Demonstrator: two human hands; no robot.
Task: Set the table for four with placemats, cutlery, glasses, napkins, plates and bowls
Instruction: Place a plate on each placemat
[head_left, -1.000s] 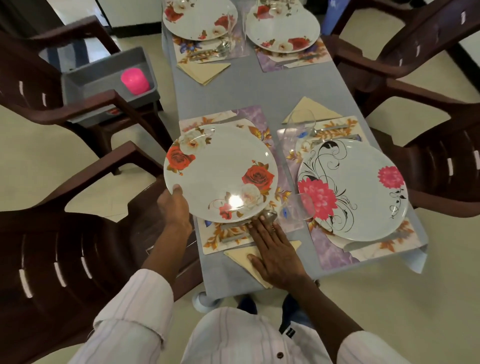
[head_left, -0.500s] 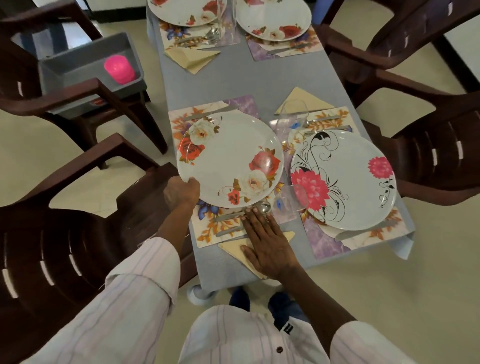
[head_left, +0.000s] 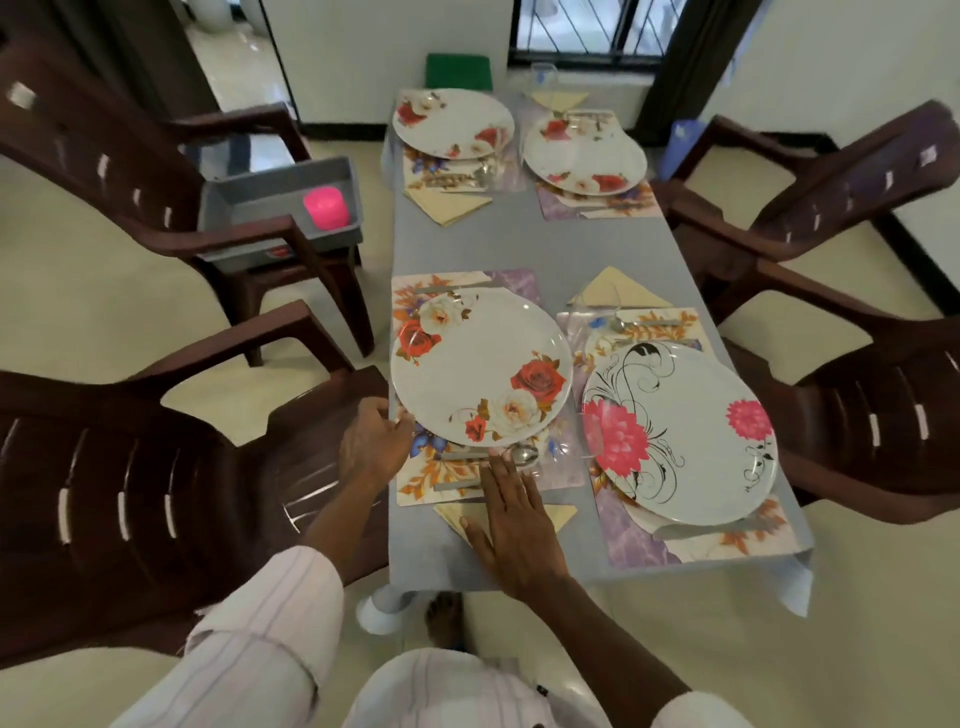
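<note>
- White rose plate (head_left: 480, 369) sits over the near-left placemat (head_left: 457, 486), with its left rim out at the edge of the grey table (head_left: 519, 244); whether it lies fully flat or is tipped slightly off the mat I cannot tell
- The left hand (head_left: 374, 447) grips this plate at its near-left rim, fingers curled round the edge
- The right hand (head_left: 511, 525) lies flat, palm down, holding nothing; it rests on the yellow napkin (head_left: 561, 512) at the table's near edge, and its straight fingertips reach onto the mat beside the spoon (head_left: 524, 454); it looks to be steadying the setting
- Step in hand, as I judge it: seating the fourth plate; the pink-flower plate (head_left: 680, 431) lies near on the right, and the two far plates (head_left: 452, 122) are on their own mats with napkins and cutlery by them
- The next move calls for easing the rose plate towards the middle of its mat, off the table's edge, without covering the cutlery at the mat's near side or bumping the pink-flower plate
- Something clear, probably a glass, shows faintly between the two near plates, so any slide to the right needs care
- The left hand should then let go without dragging the mat; the flat right hand is well placed to hold mat and napkin down meanwhile
- No bowls show on the table; a grey tray (head_left: 234, 205) on the left chair holds a pink object (head_left: 324, 207), and I cannot tell what it is
</note>
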